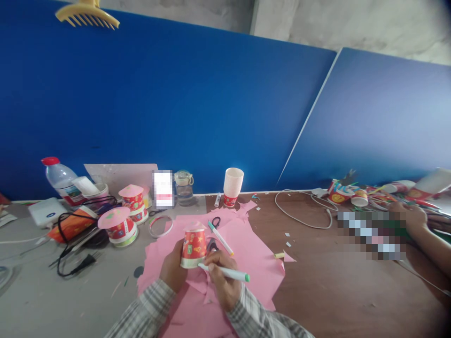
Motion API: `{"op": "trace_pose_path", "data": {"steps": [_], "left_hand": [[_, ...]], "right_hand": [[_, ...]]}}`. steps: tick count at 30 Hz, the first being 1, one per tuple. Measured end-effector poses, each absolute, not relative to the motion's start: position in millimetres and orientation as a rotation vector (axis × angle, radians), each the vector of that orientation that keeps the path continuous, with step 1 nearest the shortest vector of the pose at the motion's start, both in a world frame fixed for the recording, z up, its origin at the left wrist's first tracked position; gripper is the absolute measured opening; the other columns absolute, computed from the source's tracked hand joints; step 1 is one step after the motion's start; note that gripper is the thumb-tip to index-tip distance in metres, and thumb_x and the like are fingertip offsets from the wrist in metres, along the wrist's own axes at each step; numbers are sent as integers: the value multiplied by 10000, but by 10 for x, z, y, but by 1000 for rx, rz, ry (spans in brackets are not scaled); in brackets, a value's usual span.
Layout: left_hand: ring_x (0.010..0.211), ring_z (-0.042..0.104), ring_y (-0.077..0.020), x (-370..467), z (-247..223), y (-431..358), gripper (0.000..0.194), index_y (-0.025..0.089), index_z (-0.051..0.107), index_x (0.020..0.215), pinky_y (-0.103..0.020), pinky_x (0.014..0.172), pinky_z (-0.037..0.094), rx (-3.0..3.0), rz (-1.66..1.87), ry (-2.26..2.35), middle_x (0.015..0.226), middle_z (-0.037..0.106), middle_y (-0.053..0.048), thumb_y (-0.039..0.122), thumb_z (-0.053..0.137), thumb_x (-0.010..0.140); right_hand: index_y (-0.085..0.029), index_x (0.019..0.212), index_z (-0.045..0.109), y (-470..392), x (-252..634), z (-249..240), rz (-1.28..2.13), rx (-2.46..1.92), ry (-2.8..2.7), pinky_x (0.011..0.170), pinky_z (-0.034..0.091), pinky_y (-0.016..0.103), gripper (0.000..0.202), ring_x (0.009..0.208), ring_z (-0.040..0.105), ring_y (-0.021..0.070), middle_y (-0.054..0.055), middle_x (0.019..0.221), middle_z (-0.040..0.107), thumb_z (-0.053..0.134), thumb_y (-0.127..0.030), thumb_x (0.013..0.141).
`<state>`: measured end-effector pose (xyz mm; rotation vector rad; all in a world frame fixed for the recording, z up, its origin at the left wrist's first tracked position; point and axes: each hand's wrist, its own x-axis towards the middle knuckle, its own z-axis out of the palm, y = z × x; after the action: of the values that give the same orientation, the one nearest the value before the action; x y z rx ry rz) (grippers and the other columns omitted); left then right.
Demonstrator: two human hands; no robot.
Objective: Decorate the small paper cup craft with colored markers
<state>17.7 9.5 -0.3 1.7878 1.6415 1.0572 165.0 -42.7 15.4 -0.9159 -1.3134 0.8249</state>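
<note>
My left hand point(173, 268) is wrapped round the left side of an upside-down red paper cup point(195, 244) with a pink cone on top. My right hand point(225, 281) grips a white marker point(232, 273) with a green end; its tip is at the cup's pale lower rim. Under both hands lies pink paper point(257, 263). Beyond the right hand, a second marker point(221, 238) lies on the paper beside dark-handled scissors point(212, 245), which are partly hidden.
Cups with pink tops point(116, 225) and a red-capped bottle point(59, 178) stand left. A glass jar point(184, 188) and stacked cups point(233, 185) stand at the back. A white cable point(303, 220) and another person's hand point(410, 218) are right.
</note>
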Motion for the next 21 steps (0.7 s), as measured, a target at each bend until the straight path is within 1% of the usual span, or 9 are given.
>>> {"op": "trace_pose_path", "data": {"steps": [6,11,21], "left_hand": [[637,642,-204,173,-4,94,382,269,513,865,-256,516,475,1794,1026,1658,654,711,27,175,561,498],[655,644,-215,175,-1,95,384,270,513,860,-257,510,477,1808,1026,1665,660,714,19,183,566,489],[638,644,-207,177,8,91,381,277,510,859,-253,503,481,1840,1038,1648,652,714,25,218,559,486]], "right_hand": [[-181,690,674,-457,1624,176,796,-887,-1349,426,404,244,167,444,515,161,6,558,606,512,-196,730],[-189,700,683,-466,1619,193,788,-919,-1389,433,414,248,178,453,539,173,13,567,623,508,-197,732],[-194,663,704,-465,1598,179,735,-973,-1390,463,428,262,183,473,554,187,11,547,616,525,-208,700]]}}
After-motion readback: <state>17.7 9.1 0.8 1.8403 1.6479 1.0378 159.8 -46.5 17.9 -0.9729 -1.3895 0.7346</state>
